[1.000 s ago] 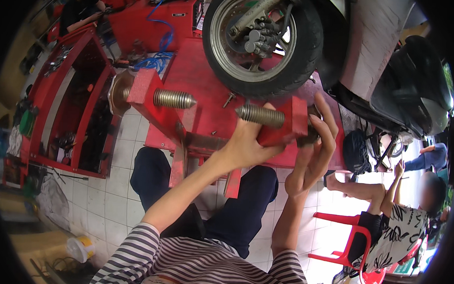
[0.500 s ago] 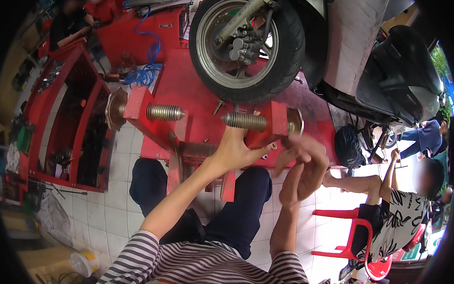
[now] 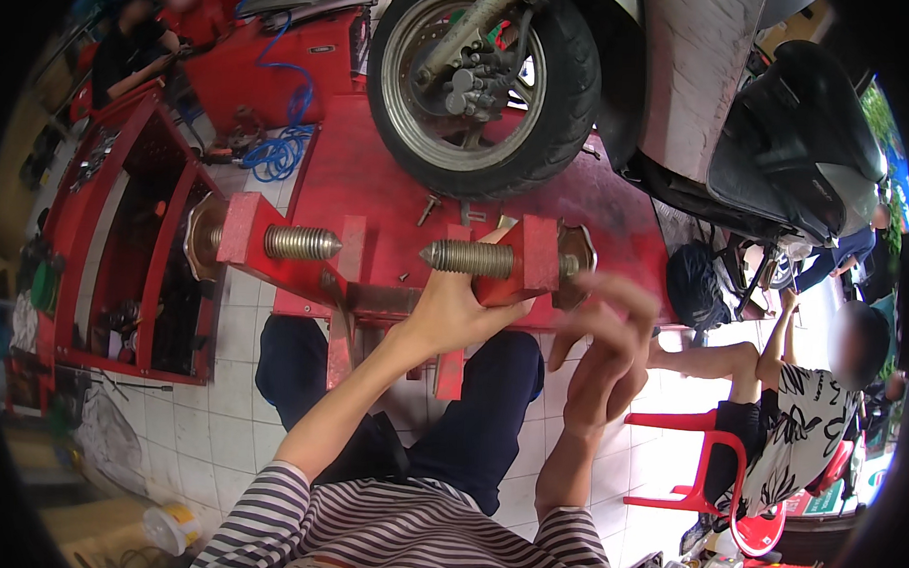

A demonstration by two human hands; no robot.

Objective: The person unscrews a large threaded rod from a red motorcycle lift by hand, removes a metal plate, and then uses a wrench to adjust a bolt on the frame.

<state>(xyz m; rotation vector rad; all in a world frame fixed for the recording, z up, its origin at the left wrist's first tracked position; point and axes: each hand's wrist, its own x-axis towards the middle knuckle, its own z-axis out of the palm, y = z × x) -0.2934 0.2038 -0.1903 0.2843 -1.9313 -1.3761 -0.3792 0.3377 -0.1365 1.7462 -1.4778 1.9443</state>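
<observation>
Two red clamp arms stand before me, each with a threaded screw through it. The left screw [image 3: 304, 243] and the right screw [image 3: 467, 257] point at each other with a gap between their tips. My left hand [image 3: 456, 309] is wrapped round the right clamp arm [image 3: 532, 255], below its screw; some of its fingers are hidden behind the arm. Beside the round metal knob [image 3: 578, 253] on that screw's outer end is my right hand [image 3: 613, 340], its bent fingers apart and slightly blurred. Whether a fingertip touches the knob, I cannot tell.
Beyond the clamp, a scooter's front wheel [image 3: 483, 175] stands over a red platform [image 3: 338, 170] with small metal parts on it. A red shelf cabinet [image 3: 155, 264] is at left. At right, a person sits by a red plastic chair [image 3: 714, 463]. A blue hose [image 3: 279, 158] lies coiled.
The clamp and scooter sit slightly further left in view. My right hand's fingers have shifted and spread beside the knob. My left hand keeps its hold on the clamp arm.
</observation>
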